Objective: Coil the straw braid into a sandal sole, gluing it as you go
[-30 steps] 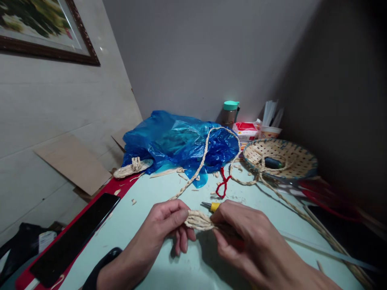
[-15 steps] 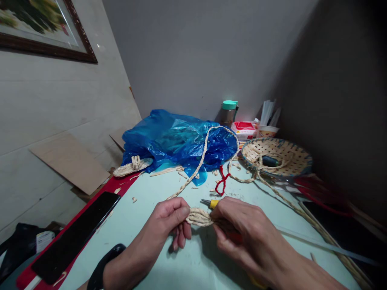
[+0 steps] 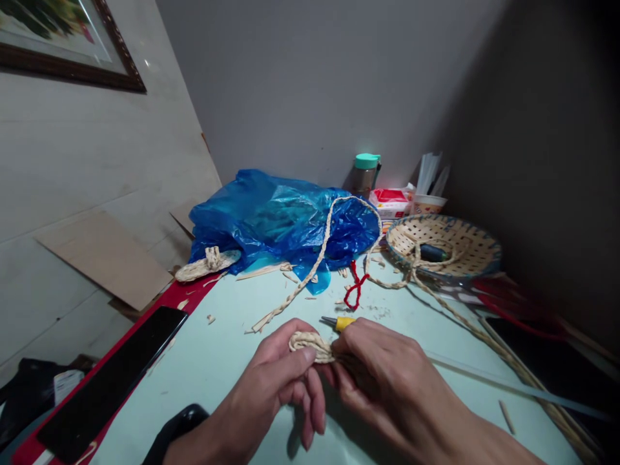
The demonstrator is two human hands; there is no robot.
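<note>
Both of my hands meet low in the middle over the pale green table. My left hand pinches a small woven straw piece between thumb and fingers. My right hand grips the other end of that piece and also holds a yellow-handled tool, whose tip sticks out to the left. A long braided straw rope lies on the table just beyond my hands, with its cut end near my left hand.
A blue plastic bag lies at the back. Right of it are a woven basket tray, a teal-capped bottle and a red-and-white packet. A red cord, straw scraps, a small straw sandal and a black phone lie around.
My hands have turned the woven piece and lifted it slightly. The braided rope's end has come free of my left hand and lies on the table. The view shifted a little left.
</note>
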